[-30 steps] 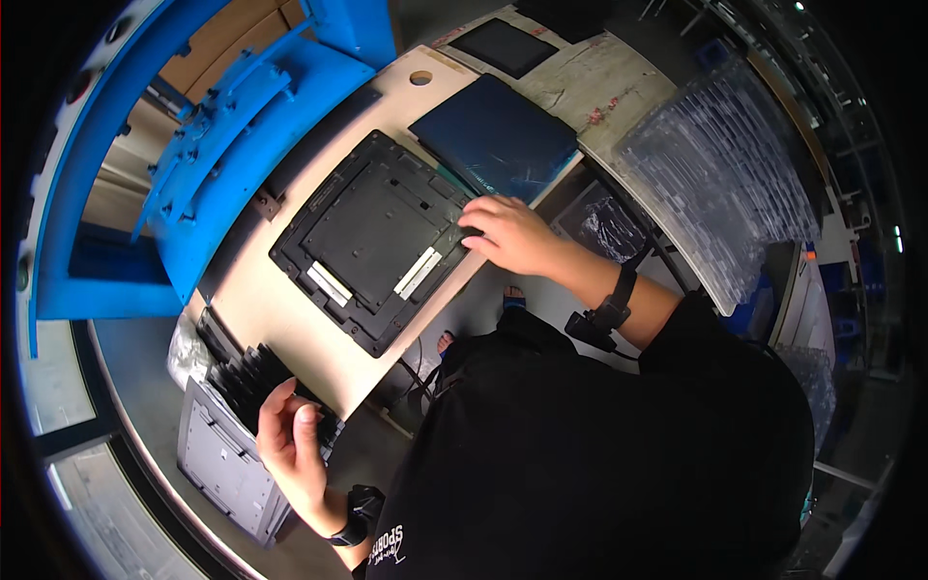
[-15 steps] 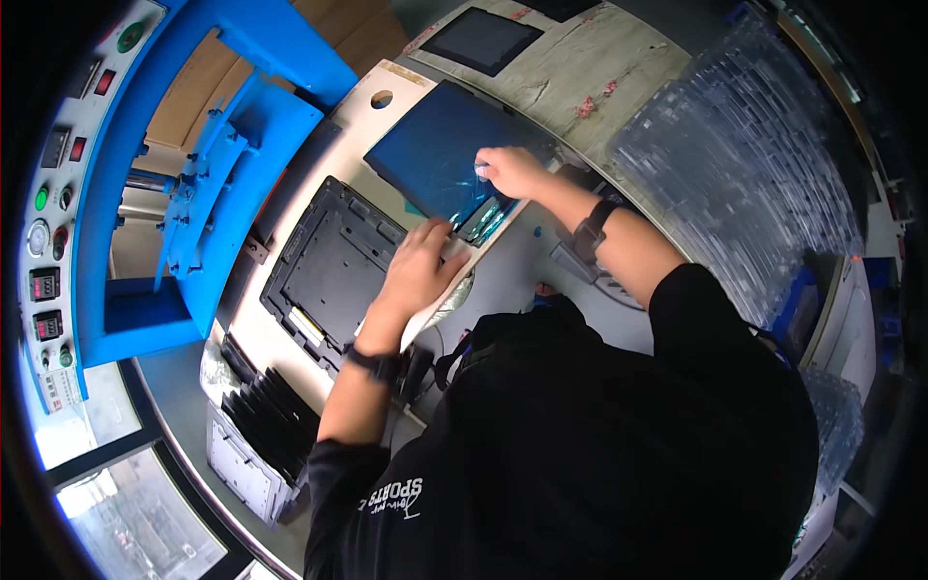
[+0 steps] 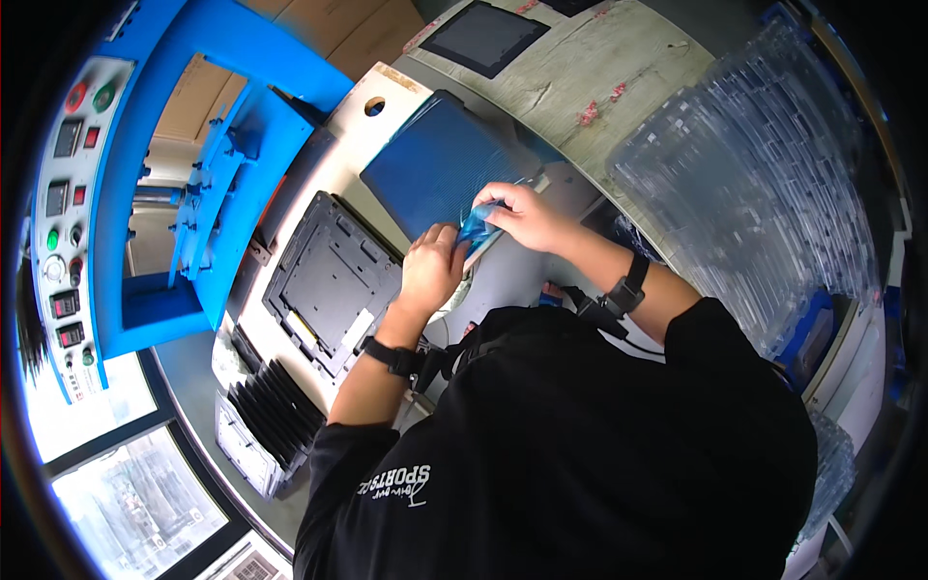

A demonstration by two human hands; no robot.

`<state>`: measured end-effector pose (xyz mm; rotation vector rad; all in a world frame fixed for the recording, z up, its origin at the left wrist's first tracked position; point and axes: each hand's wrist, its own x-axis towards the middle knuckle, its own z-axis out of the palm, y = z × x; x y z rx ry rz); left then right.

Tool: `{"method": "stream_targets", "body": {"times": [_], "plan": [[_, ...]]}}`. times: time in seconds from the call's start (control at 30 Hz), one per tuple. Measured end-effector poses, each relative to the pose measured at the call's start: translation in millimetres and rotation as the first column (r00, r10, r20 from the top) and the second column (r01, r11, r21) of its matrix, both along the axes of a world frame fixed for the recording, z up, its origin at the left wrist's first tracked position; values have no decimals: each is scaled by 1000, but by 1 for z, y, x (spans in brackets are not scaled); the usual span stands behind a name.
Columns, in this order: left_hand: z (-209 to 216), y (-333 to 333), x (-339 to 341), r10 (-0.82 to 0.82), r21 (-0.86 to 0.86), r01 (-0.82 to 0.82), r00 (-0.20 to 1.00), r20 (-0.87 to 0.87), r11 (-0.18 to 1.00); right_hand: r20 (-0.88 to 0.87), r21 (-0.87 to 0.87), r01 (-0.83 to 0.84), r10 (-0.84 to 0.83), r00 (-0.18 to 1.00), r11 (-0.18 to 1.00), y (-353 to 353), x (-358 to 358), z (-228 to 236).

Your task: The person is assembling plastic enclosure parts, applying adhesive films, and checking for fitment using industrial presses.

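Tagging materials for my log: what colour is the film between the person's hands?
The film is shiny blue, seen best in the head view.

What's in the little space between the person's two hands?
Some crumpled, shiny blue film is there, between the left hand and the right hand. You see it in the head view.

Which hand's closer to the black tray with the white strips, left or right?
Left. The left hand is just right of the tray; the right hand is farther right, past the left, pinching blue film.
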<state>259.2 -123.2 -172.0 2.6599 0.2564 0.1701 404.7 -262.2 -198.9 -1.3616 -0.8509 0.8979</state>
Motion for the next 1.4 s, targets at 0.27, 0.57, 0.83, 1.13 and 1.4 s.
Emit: {"method": "stream_targets", "body": {"times": [0.27,0.57,0.83,1.13,1.4], "plan": [[62,-19,10,-50,-820,160,986,159,550,618,217,16,-150,771,976,-41,-10,35],[-30,26,47,-162,110,175,979,-122,978,238,-43,649,-623,745,759,-94,25,-39],[-61,13,96,128,10,-130,954,-271,991,296,-198,683,-622,725,703,-71,-23,-44],[-87,7,105,195,-37,-203,968,-156,978,688,78,763,-589,424,641,-13,8,-35],[-43,45,68,216,-429,-265,963,-160,864,825,-247,813,-325,462,527,40,19,-66]]}}
